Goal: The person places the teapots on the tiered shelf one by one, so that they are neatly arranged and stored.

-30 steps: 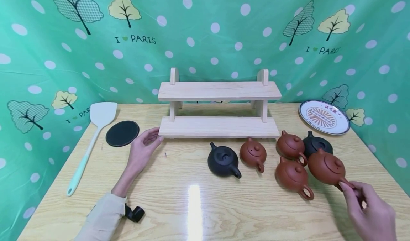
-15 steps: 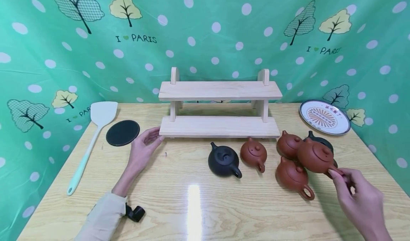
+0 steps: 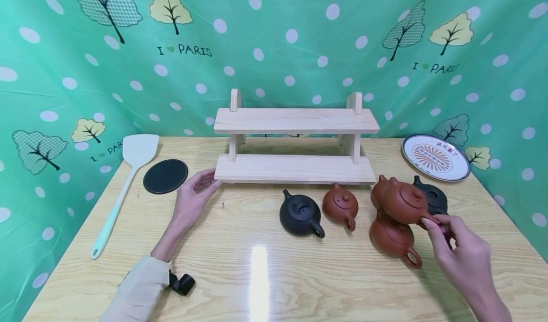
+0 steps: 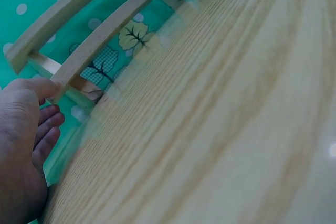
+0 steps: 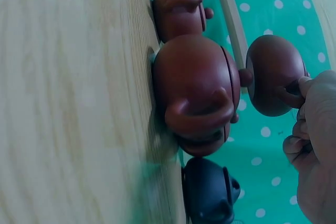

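Red-brown teapot (image 3: 404, 202) overlaps other teapots (image 3: 390, 239) in the head view; the right-wrist view shows it above the worktop (image 3: 205, 274), your right hand's (image 3: 464, 253) fingers pinching its handle. Your left hand (image 3: 191, 200) grips the wooden rack (image 3: 295, 169).

We're opening on the person's left side, where a pale, cream-toned sleeve (image 3: 139, 288) is covering the forearm and finishing in a plain cuff (image 3: 159, 264). And there, right beside that cuff, we're spotting a black wrist fitting (image 3: 183, 284), its stubby, rounded end jutting outward! How it's fastening on, we aren't managing to make out. Past the cloth, we're seeing a bare left hand (image 3: 192, 196). Over on the other side, we're getting a bare right hand (image 3: 462, 250), its wrist showing bare too.
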Available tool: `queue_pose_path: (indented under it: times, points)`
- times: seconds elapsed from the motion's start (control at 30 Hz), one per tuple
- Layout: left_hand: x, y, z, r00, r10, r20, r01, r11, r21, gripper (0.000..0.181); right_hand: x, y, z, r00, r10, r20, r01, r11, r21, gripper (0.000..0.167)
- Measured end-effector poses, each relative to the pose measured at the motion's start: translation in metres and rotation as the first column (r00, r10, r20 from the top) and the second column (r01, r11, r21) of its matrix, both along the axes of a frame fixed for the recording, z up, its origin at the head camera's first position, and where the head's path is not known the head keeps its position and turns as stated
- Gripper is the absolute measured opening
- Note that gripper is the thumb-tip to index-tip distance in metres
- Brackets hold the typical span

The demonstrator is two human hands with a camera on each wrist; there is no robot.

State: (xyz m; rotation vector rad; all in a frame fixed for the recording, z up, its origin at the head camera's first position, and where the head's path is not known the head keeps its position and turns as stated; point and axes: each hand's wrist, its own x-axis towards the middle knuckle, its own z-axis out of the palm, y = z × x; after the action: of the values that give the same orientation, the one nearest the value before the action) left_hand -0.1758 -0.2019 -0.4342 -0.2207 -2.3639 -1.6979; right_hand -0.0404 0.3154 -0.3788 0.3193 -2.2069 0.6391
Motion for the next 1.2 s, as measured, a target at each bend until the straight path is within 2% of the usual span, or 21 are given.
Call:
queue_pose_path:
  times: [0.1, 0.13, 0.23, 0.53, 0.77, 1.0, 1.13, 1.2]
  points:
    - [-0.002, -0.002, -0.003, 1.000, -0.006, -0.013, 0.006, 1.000, 0.012, 0.043, -0.004, -0.005, 0.004, 1.000, 0.019, -0.003, -0.019, 1.000, 0.007, 0.067]
    - [0.000, -0.001, 0.000, 1.000, -0.006, -0.013, 0.006, 1.000, 0.011, 0.043, -0.005, -0.007, 0.005, 1.000, 0.027, -0.003, -0.027, 1.000, 0.008, 0.065]
    - [0.000, 0.000, 0.001, 1.000, -0.005, -0.016, 0.005, 1.000, 0.006, 0.043, -0.010, -0.008, 0.005, 0.999, 0.045, -0.001, -0.045, 0.999, 0.008, 0.063]
    - [-0.006, 0.000, -0.004, 1.000, 0.009, 0.000, -0.009, 1.000, 0.001, 0.041, -0.024, -0.011, 0.006, 0.997, 0.081, 0.007, -0.081, 0.997, 0.009, 0.066]
    - [-0.005, -0.002, -0.003, 1.000, 0.002, -0.014, -0.001, 1.000, 0.031, 0.042, -0.034, -0.017, 0.011, 0.993, 0.111, 0.027, -0.112, 0.994, 0.018, 0.037]
    - [-0.006, 0.000, -0.005, 1.000, -0.004, -0.026, 0.004, 1.000, 0.015, 0.042, -0.043, -0.024, 0.018, 0.990, 0.139, 0.034, -0.140, 0.990, 0.028, 0.026]
    - [-0.005, -0.001, -0.007, 1.000, -0.002, -0.017, 0.002, 1.000, 0.007, 0.043, -0.049, -0.029, 0.021, 0.985, 0.166, 0.038, -0.167, 0.986, 0.025, 0.016]
    - [-0.004, -0.001, -0.007, 1.000, 0.004, -0.011, -0.004, 1.000, 0.000, 0.042, -0.052, -0.032, 0.021, 0.983, 0.178, 0.037, -0.179, 0.984, 0.022, 0.016]
